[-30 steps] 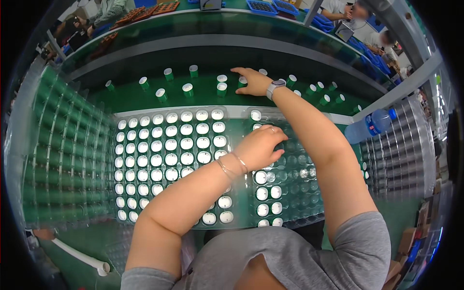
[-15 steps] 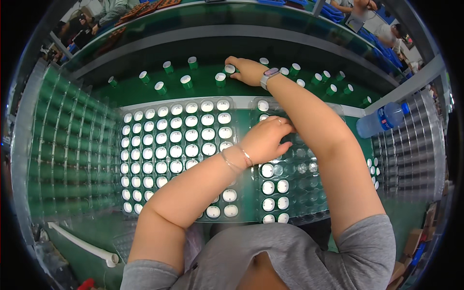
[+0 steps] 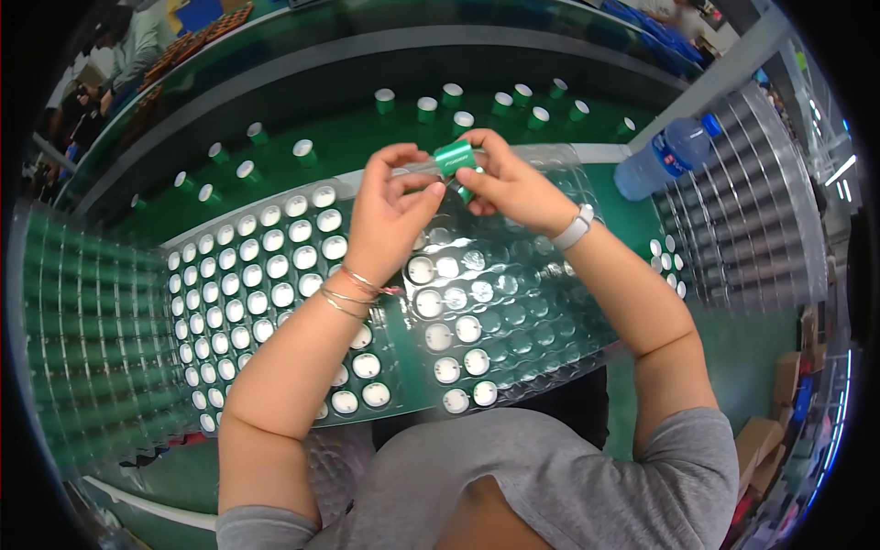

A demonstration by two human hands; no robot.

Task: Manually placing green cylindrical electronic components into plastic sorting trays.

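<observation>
My right hand (image 3: 504, 183) is closed around a small green cylinder (image 3: 453, 159) with pale lettering, lying on its side above the far end of the right tray. More green shows under those fingers, perhaps a second cylinder. Close beside it, my left hand (image 3: 401, 197) has its thumb and fingertips together; what they pinch, if anything, is hidden. Below the hands is a clear plastic tray (image 3: 550, 316) with round pockets, a few on its left side holding white-topped cylinders (image 3: 446, 369). A fuller tray (image 3: 367, 403) of white-topped cylinders lies to the left, partly behind my left forearm.
Loose green cylinders with white tops (image 3: 303, 152) stand along the green strip beyond a pale rail (image 3: 605, 153). A water bottle (image 3: 667, 158) stands at the right. Stacked clear trays rise at the left (image 3: 92, 330) and right (image 3: 747, 211). Other people are at the far left.
My right hand has come back from the far strip with a green cylinder. My left hand has moved up and left to meet it. The whole view has shifted and turned.
</observation>
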